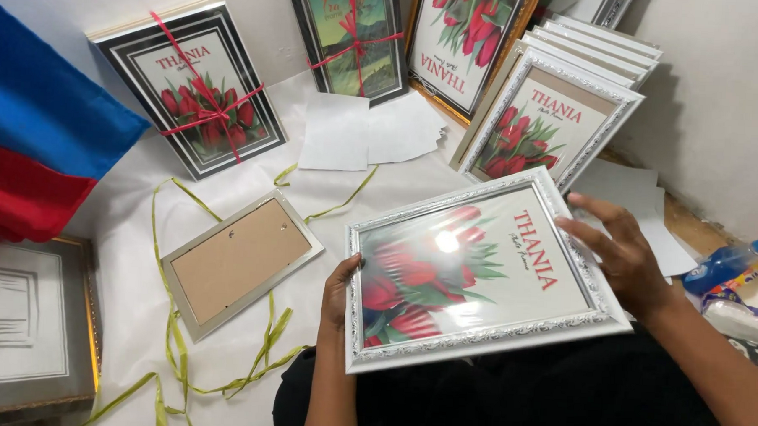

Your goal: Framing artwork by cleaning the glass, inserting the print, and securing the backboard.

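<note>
White ornate picture frame (pixel 478 275) is held over the lap, tilted, glass side up (glare spot near centre). Insert shows red tulips with green leaves and red lettering. Left hand (pixel 340 291) grips its left edge, fingers hidden beneath, thumb on the moulding. Right hand (pixel 621 255) rests at its right edge, fingers spread flat. Left of the frame: a silver frame (pixel 239 263) face down, brown backing up, amid green ribbon (pixel 177 349).

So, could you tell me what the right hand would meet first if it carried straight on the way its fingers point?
Probably the stack of leaning frames, though depth is unclear; the right hand points up-left.
</note>
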